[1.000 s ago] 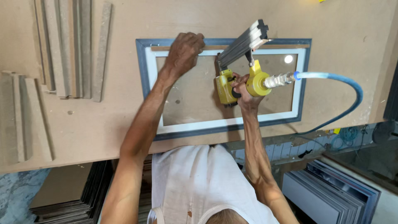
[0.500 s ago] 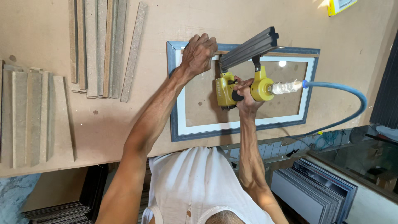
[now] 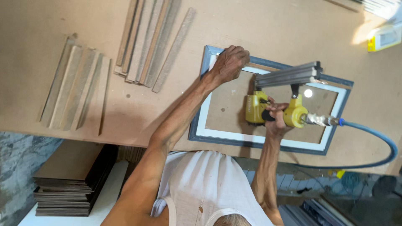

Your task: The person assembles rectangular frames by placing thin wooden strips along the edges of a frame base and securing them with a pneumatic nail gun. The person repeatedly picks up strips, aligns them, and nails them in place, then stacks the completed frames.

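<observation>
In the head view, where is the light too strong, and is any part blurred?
Head view: glare washes out the yellow box at the upper right corner; a small bright reflection sits inside the picture frame; the left hand and the nail gun look sharp.

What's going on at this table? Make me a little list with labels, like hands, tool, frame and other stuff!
Left hand: presses on the frame's upper left corner
Right hand: grips the yellow nail gun
Tool: yellow nail gun, grey magazine on top, blue hose attached
Frame: blue-grey and white, flat on the brown table
Other stuff: wood strips on the table, stacked boards below
</observation>
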Action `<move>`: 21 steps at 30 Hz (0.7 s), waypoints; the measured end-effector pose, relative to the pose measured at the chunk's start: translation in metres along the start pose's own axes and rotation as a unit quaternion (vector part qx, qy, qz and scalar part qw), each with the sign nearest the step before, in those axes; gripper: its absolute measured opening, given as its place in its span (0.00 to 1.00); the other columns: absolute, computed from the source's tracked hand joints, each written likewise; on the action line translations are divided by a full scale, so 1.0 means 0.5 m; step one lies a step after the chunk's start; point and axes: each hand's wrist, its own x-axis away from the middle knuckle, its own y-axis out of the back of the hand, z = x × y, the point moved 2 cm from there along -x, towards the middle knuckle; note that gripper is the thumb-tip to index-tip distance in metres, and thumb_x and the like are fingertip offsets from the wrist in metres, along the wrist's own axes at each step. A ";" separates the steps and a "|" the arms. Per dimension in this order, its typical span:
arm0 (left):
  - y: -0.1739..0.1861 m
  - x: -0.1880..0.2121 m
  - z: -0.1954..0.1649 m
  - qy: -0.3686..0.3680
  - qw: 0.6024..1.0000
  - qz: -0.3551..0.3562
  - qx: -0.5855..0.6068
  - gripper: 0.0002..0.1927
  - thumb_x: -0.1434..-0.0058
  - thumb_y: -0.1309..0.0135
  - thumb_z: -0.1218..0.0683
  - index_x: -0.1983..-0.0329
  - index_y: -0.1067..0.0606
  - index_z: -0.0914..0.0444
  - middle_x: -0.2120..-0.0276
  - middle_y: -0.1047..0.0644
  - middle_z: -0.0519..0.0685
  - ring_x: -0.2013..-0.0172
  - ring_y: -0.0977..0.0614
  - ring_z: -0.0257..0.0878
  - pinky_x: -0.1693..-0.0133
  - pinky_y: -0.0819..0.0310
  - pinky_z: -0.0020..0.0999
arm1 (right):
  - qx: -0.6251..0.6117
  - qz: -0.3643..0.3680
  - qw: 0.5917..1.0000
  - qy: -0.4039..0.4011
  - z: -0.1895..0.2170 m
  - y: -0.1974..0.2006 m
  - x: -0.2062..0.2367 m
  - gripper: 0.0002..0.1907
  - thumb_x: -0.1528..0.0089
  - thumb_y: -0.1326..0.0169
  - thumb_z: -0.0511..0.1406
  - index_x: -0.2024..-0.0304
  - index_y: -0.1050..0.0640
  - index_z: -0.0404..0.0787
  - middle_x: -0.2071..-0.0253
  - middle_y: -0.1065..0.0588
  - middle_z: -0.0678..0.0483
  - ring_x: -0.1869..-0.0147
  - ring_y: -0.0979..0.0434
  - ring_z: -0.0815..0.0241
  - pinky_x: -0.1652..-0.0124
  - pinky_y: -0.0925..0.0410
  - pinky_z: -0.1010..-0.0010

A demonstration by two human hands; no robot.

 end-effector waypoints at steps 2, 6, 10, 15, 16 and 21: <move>0.050 0.037 -0.001 0.053 0.990 -0.105 -0.083 0.13 0.49 0.45 0.65 0.59 0.21 0.65 0.56 0.21 0.53 0.51 0.23 0.49 0.51 0.29 0.47 | 0.020 0.011 1.000 0.017 0.016 0.035 -0.008 0.10 0.46 0.51 0.21 0.63 0.26 0.35 0.72 0.27 0.51 0.67 0.22 0.55 0.39 0.26 0.39; 0.170 0.163 0.002 0.209 0.930 -0.193 -0.233 0.13 0.41 0.42 0.66 0.51 0.24 0.69 0.56 0.24 0.56 0.53 0.24 0.49 0.51 0.28 0.45 | 0.065 0.016 0.997 0.027 0.054 0.112 -0.029 0.13 0.47 0.52 0.21 0.60 0.26 0.34 0.73 0.27 0.51 0.68 0.22 0.55 0.42 0.24 0.40; 0.256 0.274 -0.022 0.263 0.885 -0.257 -0.287 0.12 0.43 0.41 0.64 0.56 0.24 0.69 0.58 0.24 0.55 0.55 0.25 0.51 0.54 0.30 0.47 | 0.016 0.073 0.997 -0.007 0.064 0.147 -0.066 0.09 0.43 0.52 0.21 0.61 0.28 0.33 0.73 0.29 0.50 0.70 0.23 0.56 0.43 0.24 0.42; 0.250 0.292 -0.056 0.306 0.855 -0.229 -0.351 0.10 0.45 0.47 0.69 0.60 0.25 0.67 0.61 0.26 0.55 0.55 0.24 0.51 0.54 0.29 0.47 | 0.063 0.150 0.987 0.013 0.048 0.146 -0.102 0.07 0.42 0.52 0.22 0.62 0.28 0.34 0.74 0.28 0.50 0.70 0.23 0.55 0.43 0.23 0.42; 0.243 0.286 -0.058 0.312 0.850 -0.232 -0.355 0.10 0.45 0.48 0.69 0.61 0.25 0.67 0.61 0.26 0.55 0.55 0.24 0.51 0.54 0.29 0.47 | 0.074 0.162 0.984 0.012 0.044 0.145 -0.106 0.08 0.42 0.52 0.22 0.62 0.28 0.34 0.74 0.28 0.50 0.71 0.24 0.56 0.44 0.24 0.43; 0.229 0.264 -0.067 0.367 0.821 -0.244 -0.362 0.10 0.50 0.48 0.67 0.63 0.25 0.67 0.63 0.26 0.58 0.58 0.24 0.56 0.56 0.29 0.49 | 0.077 0.243 0.967 0.008 0.045 0.158 -0.129 0.05 0.39 0.50 0.22 0.63 0.28 0.34 0.72 0.27 0.50 0.70 0.24 0.57 0.41 0.25 0.45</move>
